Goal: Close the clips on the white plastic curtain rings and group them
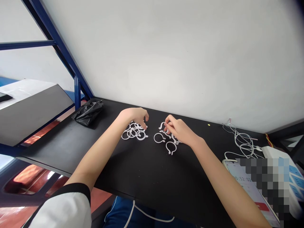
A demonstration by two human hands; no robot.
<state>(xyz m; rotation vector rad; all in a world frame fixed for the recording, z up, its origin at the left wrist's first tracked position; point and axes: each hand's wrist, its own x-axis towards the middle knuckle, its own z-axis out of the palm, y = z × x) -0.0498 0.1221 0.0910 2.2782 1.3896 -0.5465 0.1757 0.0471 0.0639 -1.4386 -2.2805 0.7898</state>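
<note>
My left hand (138, 115) reaches over a pile of white plastic curtain rings (135, 131), its thumb and forefinger curved and apart. Nothing shows between them, and the hand covers the back of the pile. To the right, my right hand (177, 127) is closed in a pinch at a white curtain ring (161, 125) with a gap in its loop. Several more rings lie around and partly under that hand. A single ring (158, 138) rests left of it, and another ring (171, 147) lies nearer me with its knobbed ends toward me.
A crumpled black plastic bag (87, 112) lies at the back left of the black table (147, 171). At the right are a phone (237, 169), a white power strip (275, 153) and coiled white cable (243, 141). A white wall rises behind, with blue frame bars at left.
</note>
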